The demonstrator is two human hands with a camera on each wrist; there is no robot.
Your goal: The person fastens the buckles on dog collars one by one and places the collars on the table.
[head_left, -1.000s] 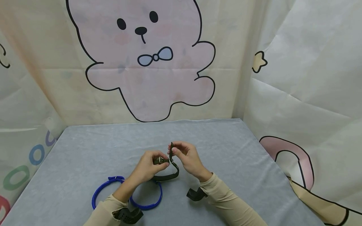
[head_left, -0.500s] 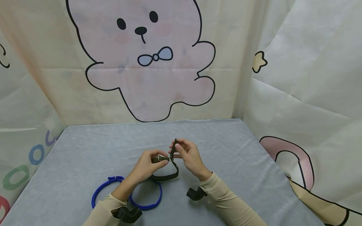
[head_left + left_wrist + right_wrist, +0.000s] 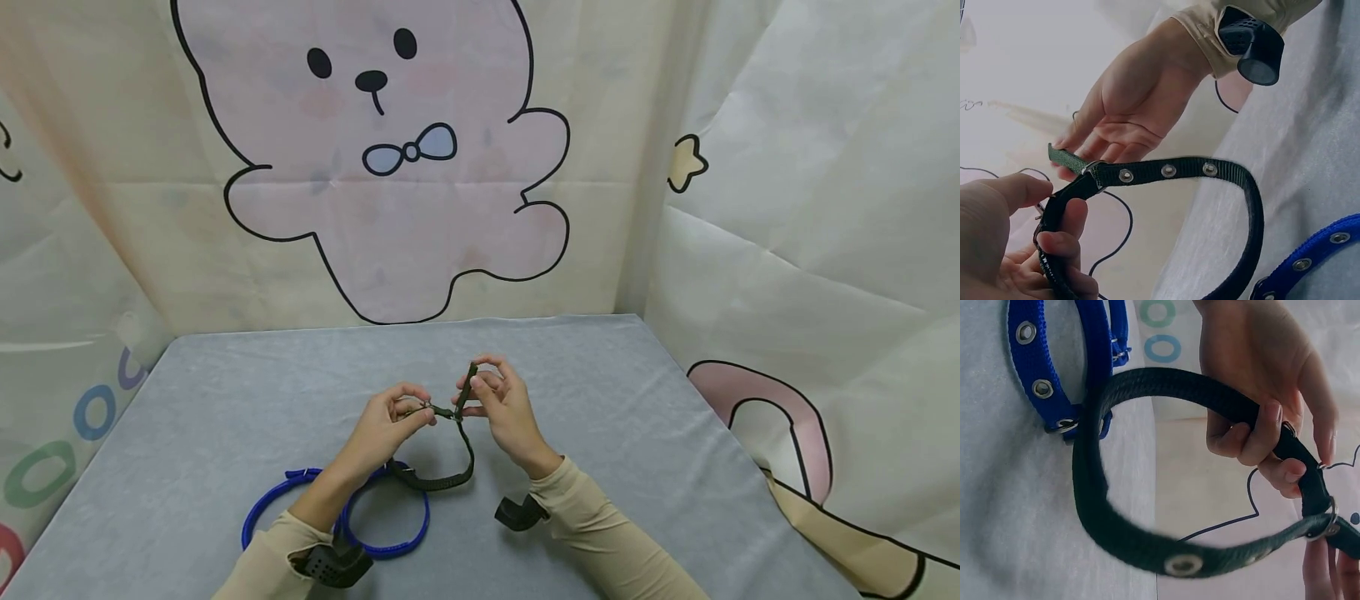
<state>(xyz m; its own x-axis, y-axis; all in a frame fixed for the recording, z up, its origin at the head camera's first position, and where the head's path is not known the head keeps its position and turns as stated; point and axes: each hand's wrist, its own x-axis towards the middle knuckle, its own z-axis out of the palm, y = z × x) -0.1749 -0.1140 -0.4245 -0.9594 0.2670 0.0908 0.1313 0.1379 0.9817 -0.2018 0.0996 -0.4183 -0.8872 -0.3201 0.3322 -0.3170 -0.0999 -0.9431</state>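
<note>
A dark green collar (image 3: 442,483) with metal eyelets forms a loop between both hands, just above the table. My left hand (image 3: 381,429) grips its buckle end between thumb and curled fingers; the buckle (image 3: 1289,429) shows beside the fingers in the right wrist view. My right hand (image 3: 512,417) pinches the strap's free end (image 3: 467,390), which points upward. That end passes through a metal ring (image 3: 1333,515) near the buckle. In the left wrist view a row of eyelets (image 3: 1169,170) runs along the strap beyond the ring.
Two blue collars lie on the grey cloth-covered table (image 3: 600,392): one loop (image 3: 386,551) under the left forearm, another (image 3: 253,510) further left, partly hidden by the arm. Printed curtains (image 3: 795,208) enclose the table. Both wrists wear black camera mounts (image 3: 519,514).
My right hand has risen slightly with the strap's free end, which shows longer. My left hand has shifted a little left and up with the buckle end, and the green loop looks wider.
</note>
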